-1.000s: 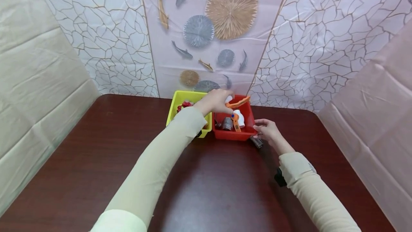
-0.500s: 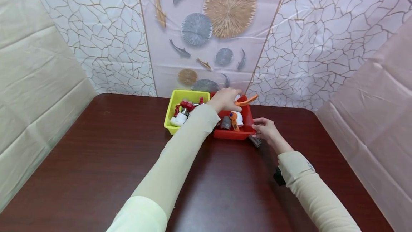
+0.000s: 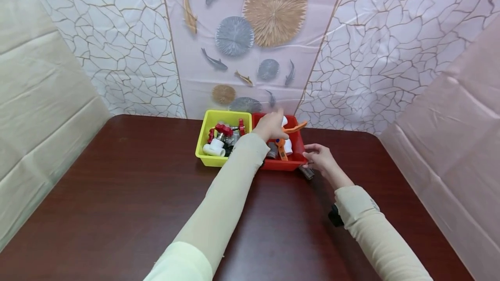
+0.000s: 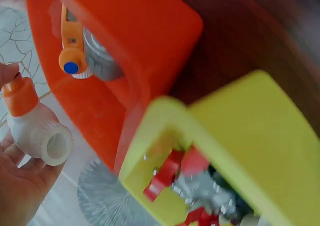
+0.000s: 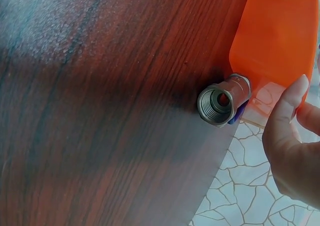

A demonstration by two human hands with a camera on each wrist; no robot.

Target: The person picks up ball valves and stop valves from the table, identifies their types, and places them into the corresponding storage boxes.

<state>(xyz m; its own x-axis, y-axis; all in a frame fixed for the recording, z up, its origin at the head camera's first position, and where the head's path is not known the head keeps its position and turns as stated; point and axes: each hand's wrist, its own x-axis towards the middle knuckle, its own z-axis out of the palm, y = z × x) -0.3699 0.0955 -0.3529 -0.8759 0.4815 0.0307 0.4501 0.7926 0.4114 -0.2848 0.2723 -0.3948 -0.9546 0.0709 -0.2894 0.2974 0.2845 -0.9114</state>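
My left hand (image 3: 270, 126) is over the red bin (image 3: 282, 165), holding a white plastic ball valve (image 4: 39, 134) with an orange lever (image 3: 295, 127). In the left wrist view, the fingers curl behind its white body, clear of the things lying in the bin. Another white valve with an orange handle (image 3: 281, 145) lies in that bin beside a grey metal fitting (image 4: 102, 58). At the bin's right front corner, my right hand (image 3: 321, 159) pinches the rim, thumb outside. Just below this hand, a metal valve (image 5: 220, 101) with a bit of blue lies on the table against the bin.
A yellow bin (image 3: 201, 157) stands against the red one's left side. It holds red-handled valves (image 3: 224, 130) and a white elbow fitting (image 3: 215, 147). The dark wood table (image 3: 117, 194) extends toward me, and a patterned cloth wall (image 3: 136, 55) rises behind the bins.
My left hand has moved right with the ball valve, from the yellow bin's edge to above the red bin, uncovering more of the yellow bin. My right hand keeps its place on the rim.
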